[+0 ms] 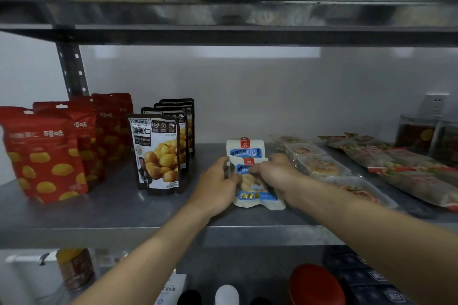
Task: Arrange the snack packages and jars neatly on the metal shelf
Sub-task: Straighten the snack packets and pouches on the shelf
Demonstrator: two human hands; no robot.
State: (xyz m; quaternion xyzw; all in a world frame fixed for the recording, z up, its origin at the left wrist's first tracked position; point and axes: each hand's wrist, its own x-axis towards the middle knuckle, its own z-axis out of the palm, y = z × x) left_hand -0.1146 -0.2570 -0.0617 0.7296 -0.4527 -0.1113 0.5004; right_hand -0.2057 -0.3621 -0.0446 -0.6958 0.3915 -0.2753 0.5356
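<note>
Both hands are meeting on one small white-and-blue snack pack, the front peanut pouch (252,190), which is sitting near the front middle of the metal shelf (124,210). The left hand (218,182) is curling its fingers round the pouch's left edge, and the right hand (275,171) is gripping the top right, with fingers bent over the printed face. Both forearms are reaching in from below, stretched nearly straight, and converging on the pouch. Just behind it a second peanut pouch (245,147) of the same kind is standing upright, its lower half hidden by the front one. To the left, well apart from the hands, black-and-white chestnut pouches (158,153) are standing in a file running front to back, and beyond them red pouches (44,153) with yellow spots are lining up the same way. Close to the right wrist, clear trays (319,163) are lying flat, crowding that side. Further right long flat packets (401,168) are lying in a loose spread, with dark jars (416,131) standing at the back corner. An upper shelf (223,34) is hanging low overhead. Below, a yellow-lidded jar (74,267), a red lid (314,285) and dark boxes (366,277) are showing.
</note>
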